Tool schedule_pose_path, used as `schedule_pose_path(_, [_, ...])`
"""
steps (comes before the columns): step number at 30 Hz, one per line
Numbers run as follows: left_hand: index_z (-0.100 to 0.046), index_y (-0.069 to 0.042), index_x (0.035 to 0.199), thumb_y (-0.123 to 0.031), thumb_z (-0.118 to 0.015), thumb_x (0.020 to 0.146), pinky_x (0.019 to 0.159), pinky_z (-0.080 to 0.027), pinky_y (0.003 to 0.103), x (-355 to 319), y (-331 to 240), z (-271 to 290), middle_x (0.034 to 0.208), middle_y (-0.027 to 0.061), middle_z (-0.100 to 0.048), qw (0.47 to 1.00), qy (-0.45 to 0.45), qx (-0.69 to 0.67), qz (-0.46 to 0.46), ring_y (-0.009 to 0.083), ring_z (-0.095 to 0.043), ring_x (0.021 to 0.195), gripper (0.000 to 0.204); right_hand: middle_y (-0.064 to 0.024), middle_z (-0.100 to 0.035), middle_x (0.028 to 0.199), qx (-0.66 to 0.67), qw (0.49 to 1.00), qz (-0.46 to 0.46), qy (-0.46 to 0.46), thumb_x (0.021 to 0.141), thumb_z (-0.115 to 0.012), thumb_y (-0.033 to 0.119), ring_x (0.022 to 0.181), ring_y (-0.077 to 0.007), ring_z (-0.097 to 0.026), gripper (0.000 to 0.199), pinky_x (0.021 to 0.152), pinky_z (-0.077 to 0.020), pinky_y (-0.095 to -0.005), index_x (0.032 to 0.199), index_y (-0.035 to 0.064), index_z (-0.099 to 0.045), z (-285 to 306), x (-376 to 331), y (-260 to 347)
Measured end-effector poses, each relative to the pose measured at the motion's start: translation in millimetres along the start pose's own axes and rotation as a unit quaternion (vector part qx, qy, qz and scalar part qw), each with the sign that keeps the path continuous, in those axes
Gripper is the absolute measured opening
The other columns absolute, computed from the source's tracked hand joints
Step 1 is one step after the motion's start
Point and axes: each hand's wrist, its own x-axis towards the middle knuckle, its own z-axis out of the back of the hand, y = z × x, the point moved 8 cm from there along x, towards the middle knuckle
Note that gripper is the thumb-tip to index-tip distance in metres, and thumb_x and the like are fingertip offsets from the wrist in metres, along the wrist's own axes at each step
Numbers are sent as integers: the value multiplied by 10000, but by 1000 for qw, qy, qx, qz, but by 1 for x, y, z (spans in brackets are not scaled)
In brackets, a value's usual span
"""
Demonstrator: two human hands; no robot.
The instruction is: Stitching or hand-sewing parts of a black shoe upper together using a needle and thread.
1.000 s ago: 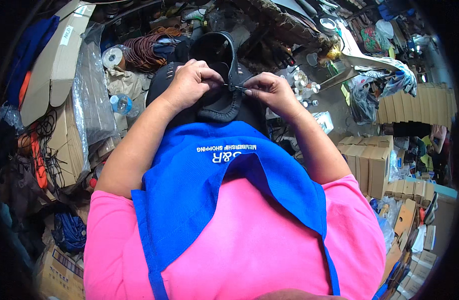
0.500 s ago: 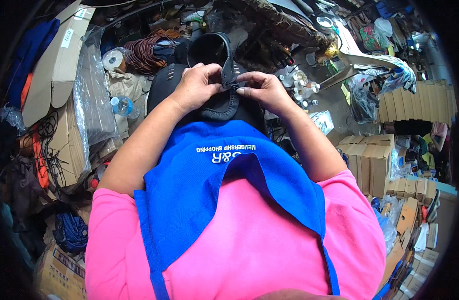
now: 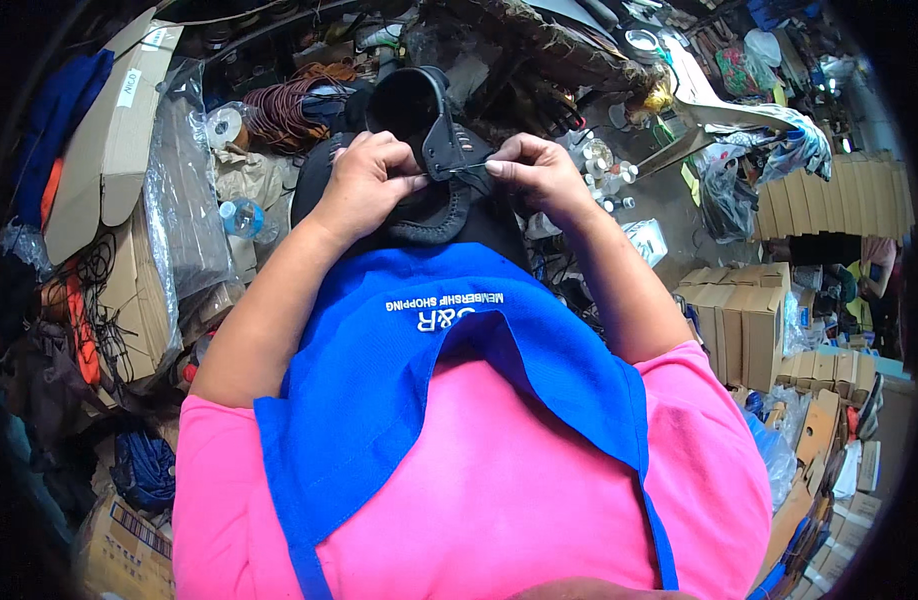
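Observation:
A black leather piece point(image 3: 441, 145), shaped like a shoe upper with a round collar, stands over my lap. Coarse stitches run along its rounded lower edge point(image 3: 434, 232). My left hand point(image 3: 374, 180) is closed in a pinch at the left of the leather's upright flap, seemingly on one end of a thin thread. On the other side, my right hand point(image 3: 534, 172) pinches the thread point(image 3: 469, 167), which stretches straight across from the flap. Whether a needle is on it is too small to tell. A blue apron point(image 3: 379, 330) lies over my lap below.
Left of my work stand a spool point(image 3: 224, 126), a coil of brown cord point(image 3: 279, 105) and a plastic bottle point(image 3: 241, 217). Small bottles point(image 3: 604, 175) crowd the right side, with stacked cardboard boxes point(image 3: 734, 315) farther right. Cardboard sheets point(image 3: 114, 130) lean at far left.
My hands have moved apart, the left one leftward and the right one slightly to the right. The thread between them is now drawn out straight. The leather has shifted slightly left.

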Motion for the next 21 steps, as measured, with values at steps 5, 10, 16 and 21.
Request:
schedule_pose_path(5, [-609,-82,902,-170,-593,803,750,-403,443,3,-21,-9,825,101,-632,994,13,107,-15,325,-585,918,133,-16,-652,960,81,995,52,-15,902,-596,231,879,-73,-562,250,840,-418,-232,1028,22,-652,-17,1,-16])
schedule_pose_path(10, [-591,-103,888,-147,-521,834,710,-387,444,-4,-21,-14,774,106,-643,988,56,142,-40,316,-612,812,99,-25,-656,957,244,969,37,-26,915,-568,204,891,-93,-576,215,847,-424,-239,1000,21,-641,-31,2,-23])
schedule_pose_path(16, [-556,-98,856,-116,-515,828,682,-379,426,-38,-17,12,751,110,-623,976,31,203,-72,315,-606,787,52,-14,-630,876,222,949,75,-212,907,-569,199,800,-123,-555,153,779,-425,-284,947,65,-631,22,14,-48])
schedule_pose_path(21, [-602,-43,853,-102,-641,830,695,-440,284,-96,67,82,757,24,-631,980,-84,-66,166,140,-594,708,74,-31,-607,927,413,875,7,-254,936,-523,311,853,-193,-566,204,832,-454,-392,933,115,-576,89,-1,-67])
